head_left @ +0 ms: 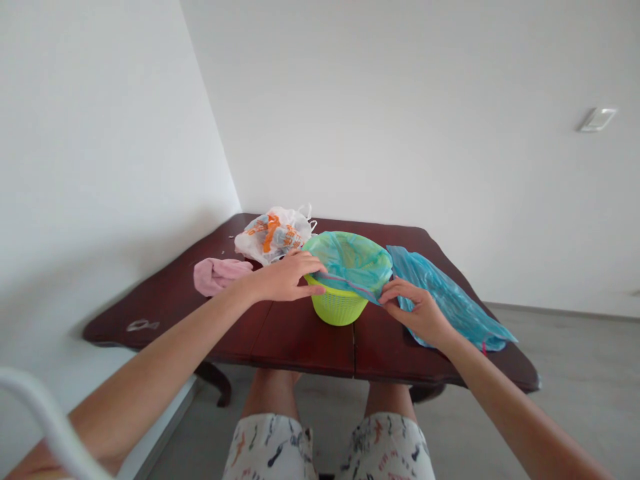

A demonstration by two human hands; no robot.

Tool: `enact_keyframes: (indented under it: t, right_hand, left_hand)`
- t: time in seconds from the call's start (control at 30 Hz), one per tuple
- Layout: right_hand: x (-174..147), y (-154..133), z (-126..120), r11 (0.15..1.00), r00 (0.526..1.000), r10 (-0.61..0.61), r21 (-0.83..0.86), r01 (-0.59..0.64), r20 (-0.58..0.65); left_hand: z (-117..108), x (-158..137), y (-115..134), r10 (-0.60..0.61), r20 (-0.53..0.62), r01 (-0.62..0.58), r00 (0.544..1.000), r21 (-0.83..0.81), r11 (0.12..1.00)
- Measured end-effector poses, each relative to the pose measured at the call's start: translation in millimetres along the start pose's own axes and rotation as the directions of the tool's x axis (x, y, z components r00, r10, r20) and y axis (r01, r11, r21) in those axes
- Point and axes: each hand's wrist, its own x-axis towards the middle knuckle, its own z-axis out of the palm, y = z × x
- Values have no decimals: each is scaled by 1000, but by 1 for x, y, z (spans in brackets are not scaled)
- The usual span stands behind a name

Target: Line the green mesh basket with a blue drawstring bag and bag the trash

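A yellow-green plastic basket stands upright on the table, lined with a thin blue plastic bag. The bag's edge, with a pinkish drawstring along it, is folded over the near rim. At the left of that rim, my left hand pinches the bag's edge between thumb and fingers. My right hand grips the same edge at the near right, fingers bent around it. Beside my right hand lies a second blue plastic bag, flat and crumpled.
The dark red wooden table has a curved edge and stands against white walls. Behind my left hand sits a white carrier bag with orange print. A pink cloth lies to its left, and a small clear loop near the table's left corner.
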Motion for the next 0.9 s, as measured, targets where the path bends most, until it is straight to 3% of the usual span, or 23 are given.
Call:
enact_keyframes:
  t: [0.13,0.23,0.37,0.47,0.6,0.73,0.8,0.9]
  right_hand:
    - [-1,-5,1,1000,1000,-18,10,18,7]
    - [-1,-6,2,999,999,-38,-35,39,23]
    - [1,1,4,988,995,-86,-129,91,44]
    - [0,8,8,962,989,-131,-233,142,62]
    - [-2,5,8,918,984,-178,-354,177,31]
    - [18,-15,-1,902,962,-224,-407,145,-154]
    - [43,-22,1,894,954,-253,-416,168,-160]
    - [92,-21,23,882,978,-202,-423,208,59]
  left_hand:
    - [6,-2,-3,32,-159,-31,987,7,999]
    - [10,-10,-5,103,-266,-76,959,108,991]
    - [23,-26,-13,281,-359,-162,890,325,932]
    - [37,-40,-25,362,-405,-152,840,464,873]
    - [48,-59,-38,311,-423,-122,851,416,901]
    - [34,-57,-28,211,-538,-77,816,260,963]
    - [22,-35,-16,172,-522,-60,835,225,973]
    - [11,18,-8,95,-257,-41,962,210,977]
